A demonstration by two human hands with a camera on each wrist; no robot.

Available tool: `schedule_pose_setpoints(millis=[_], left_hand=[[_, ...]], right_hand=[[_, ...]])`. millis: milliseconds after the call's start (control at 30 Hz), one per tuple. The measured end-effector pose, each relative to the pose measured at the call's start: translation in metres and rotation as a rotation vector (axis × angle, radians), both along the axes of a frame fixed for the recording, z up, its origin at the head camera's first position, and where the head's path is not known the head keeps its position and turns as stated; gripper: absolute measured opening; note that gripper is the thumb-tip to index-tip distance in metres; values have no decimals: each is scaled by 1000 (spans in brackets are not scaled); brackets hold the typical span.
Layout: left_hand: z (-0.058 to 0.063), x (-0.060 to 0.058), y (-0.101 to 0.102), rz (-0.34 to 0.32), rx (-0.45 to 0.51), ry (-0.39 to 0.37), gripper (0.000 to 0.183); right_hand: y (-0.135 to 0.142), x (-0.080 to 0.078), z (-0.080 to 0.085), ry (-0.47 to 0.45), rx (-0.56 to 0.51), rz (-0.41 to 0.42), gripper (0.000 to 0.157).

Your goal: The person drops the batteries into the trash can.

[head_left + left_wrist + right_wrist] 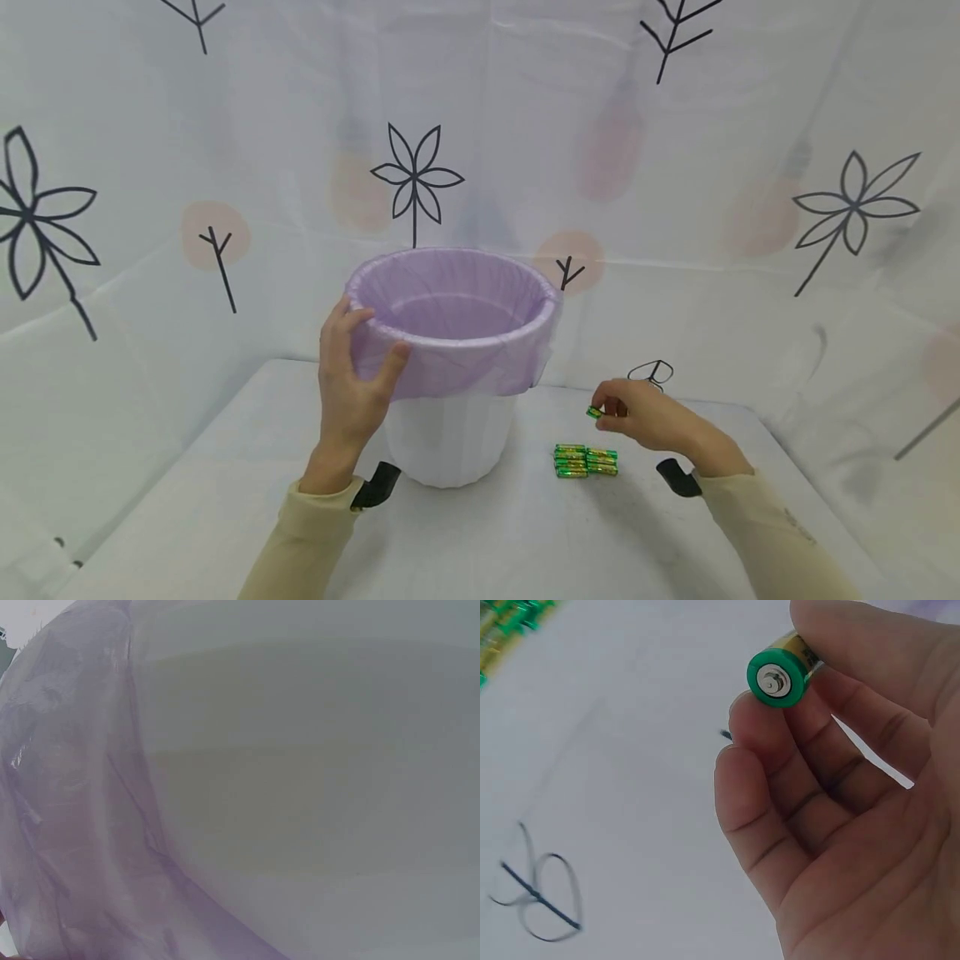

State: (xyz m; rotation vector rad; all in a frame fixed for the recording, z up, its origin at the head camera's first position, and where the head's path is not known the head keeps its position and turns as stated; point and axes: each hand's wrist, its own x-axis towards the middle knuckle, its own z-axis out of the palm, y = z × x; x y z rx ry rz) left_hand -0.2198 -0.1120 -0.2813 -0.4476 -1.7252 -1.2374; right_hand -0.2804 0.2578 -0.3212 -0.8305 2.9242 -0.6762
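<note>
Battery (780, 677) pinched in right hand (651, 413), raised off tabletop (465, 546), beside grouped green batteries (587, 461). Left hand (354, 398) grips rim of white bin (452, 440), lined with purple bag (468, 367). Printed cloth (498, 100) behind.

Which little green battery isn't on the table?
The single green-and-gold cylindrical battery pinched in the person's right hand; the other green batteries lie bunched together in two columns on the white tabletop.
</note>
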Motion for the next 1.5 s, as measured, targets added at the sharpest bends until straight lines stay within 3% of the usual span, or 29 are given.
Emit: schedule_pose_setpoints(millis=[367, 600, 800, 1067, 1500], left_hand=[[-1, -1, -1, 5, -3, 12, 48], [-1, -1, 0, 2, -5, -14, 48], [0, -1, 0, 6, -10, 7, 47], [0, -1, 0, 4, -10, 20, 47], [0, 0, 1, 2, -7, 13, 47]], right_hand=[[-22, -24, 85, 141, 44, 32, 16], [-33, -24, 124, 223, 77, 28, 16], [-48, -24, 153, 284, 61, 31, 14], [-81, -27, 172, 279, 37, 67, 13], [-131, -41, 169, 266, 32, 118, 13]])
